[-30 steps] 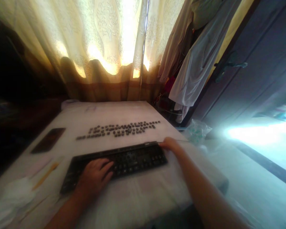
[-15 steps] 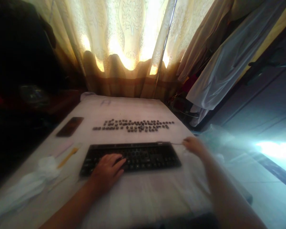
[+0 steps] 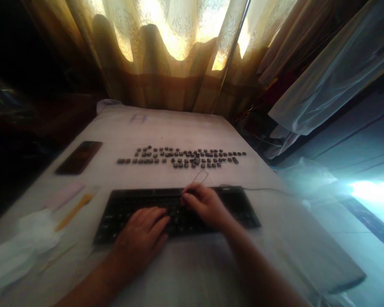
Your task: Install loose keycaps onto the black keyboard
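A black keyboard (image 3: 240, 209) lies in front of me. My left hand (image 3: 144, 232) rests palm down on its left half, fingers stretched over the keys. Over the middle of the keyboard, my right hand (image 3: 205, 207) is pinched on a thin bent wire (image 3: 204, 172), whose loop sticks up past the fingers. The wire's lower end is hidden by the fingers, and I cannot tell whether it touches a key. Beyond the keyboard, many loose dark keycaps (image 3: 196, 160) lie in uneven rows on the white-covered table (image 3: 166, 123).
To the left are a dark phone (image 3: 79, 157), a pink flat piece (image 3: 64, 195), a yellow-handled tool (image 3: 73, 212), a thin stick (image 3: 56, 258) and a crumpled white cloth or tissue (image 3: 25, 243). A cable (image 3: 269, 189) runs right from the keyboard. A curtain (image 3: 176, 64) hangs behind.
My right hand has moved left from the table beside the keyboard to over its middle, and the wire now shows in it. My left hand stays on the keys. The view has tilted down.
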The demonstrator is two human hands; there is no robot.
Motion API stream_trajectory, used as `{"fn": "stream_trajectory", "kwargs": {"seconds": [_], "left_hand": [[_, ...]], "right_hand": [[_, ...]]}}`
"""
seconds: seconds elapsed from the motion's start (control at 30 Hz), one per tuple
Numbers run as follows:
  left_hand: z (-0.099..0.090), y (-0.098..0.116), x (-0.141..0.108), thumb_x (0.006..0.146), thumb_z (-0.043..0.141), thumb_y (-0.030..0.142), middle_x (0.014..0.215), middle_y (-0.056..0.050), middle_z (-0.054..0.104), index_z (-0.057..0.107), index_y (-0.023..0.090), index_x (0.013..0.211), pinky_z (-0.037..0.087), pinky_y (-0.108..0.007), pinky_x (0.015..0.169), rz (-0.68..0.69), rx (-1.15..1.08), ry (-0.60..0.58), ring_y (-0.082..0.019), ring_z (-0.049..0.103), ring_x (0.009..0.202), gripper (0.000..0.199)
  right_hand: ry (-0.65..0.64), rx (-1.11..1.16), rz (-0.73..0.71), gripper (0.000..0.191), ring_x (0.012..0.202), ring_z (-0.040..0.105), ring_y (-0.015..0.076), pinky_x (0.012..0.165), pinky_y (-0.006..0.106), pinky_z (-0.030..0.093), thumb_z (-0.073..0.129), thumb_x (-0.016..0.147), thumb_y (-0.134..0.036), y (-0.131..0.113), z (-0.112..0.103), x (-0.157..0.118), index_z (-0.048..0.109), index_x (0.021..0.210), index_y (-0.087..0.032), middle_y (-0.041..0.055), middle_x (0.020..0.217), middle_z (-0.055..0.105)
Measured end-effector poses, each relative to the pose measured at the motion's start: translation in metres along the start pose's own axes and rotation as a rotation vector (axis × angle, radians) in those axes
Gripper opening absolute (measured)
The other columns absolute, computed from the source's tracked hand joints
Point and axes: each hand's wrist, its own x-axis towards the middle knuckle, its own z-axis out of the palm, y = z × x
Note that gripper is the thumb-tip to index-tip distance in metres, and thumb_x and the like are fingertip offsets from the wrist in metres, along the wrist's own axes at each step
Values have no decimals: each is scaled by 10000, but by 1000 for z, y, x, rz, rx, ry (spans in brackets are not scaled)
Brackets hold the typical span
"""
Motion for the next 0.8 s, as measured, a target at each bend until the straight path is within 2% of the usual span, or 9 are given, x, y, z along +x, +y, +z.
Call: {"fn": "stream_trajectory", "kwargs": {"seconds": [0.17,0.27,0.37,0.47,0.53,0.63,0.8], "left_hand": [[-2,2,3,941,477,232,1153,-109,682,655,171,1127,503,-453,926,-36,-53,-17,-262,614,1055,265],[-2,3,4,940,472,241,1141,-107,679,652,171,1127,498,-461,930,-45,-67,-25,-263,610,1045,269],[-2,3,4,940,458,242,1131,-100,677,655,183,1121,491,-459,945,-66,-79,-38,-254,607,1042,273],[-3,3,5,936,463,234,1123,-97,676,653,182,1127,492,-454,954,-63,-98,-46,-250,605,1046,275],[-5,3,6,931,474,229,1122,-96,675,654,183,1135,499,-456,947,-59,-99,-48,-253,606,1041,275],[-6,3,8,919,486,209,1117,-93,669,666,204,1135,519,-460,907,-63,-105,-66,-256,608,1020,282],[-7,3,8,913,500,204,1133,-88,662,664,239,1177,519,-461,897,-63,-103,-81,-256,599,1030,313]], "right_hand": [[-13,-224,-59,68,638,610,135,622,249,503,594,861,-235,-1,0,-3,637,906,-208,-14,709,650],[-36,-288,-129,69,714,639,148,691,260,511,587,882,-217,-7,5,-4,641,924,-217,-4,774,678],[-128,-361,-188,90,796,662,155,770,272,512,553,920,-207,-15,10,-2,638,944,-222,11,860,704],[-242,-466,-200,101,759,660,152,733,259,504,524,941,-202,-21,11,0,622,934,-226,7,833,698],[-274,-509,-193,83,723,653,147,701,248,497,531,939,-204,-21,11,1,609,924,-226,0,809,688],[-253,-490,-208,65,731,652,145,704,242,501,537,931,-205,-12,12,1,595,911,-225,1,815,682],[-120,-433,-371,75,749,650,157,724,268,520,506,939,-238,11,20,-3,578,928,-221,35,843,685]]}}
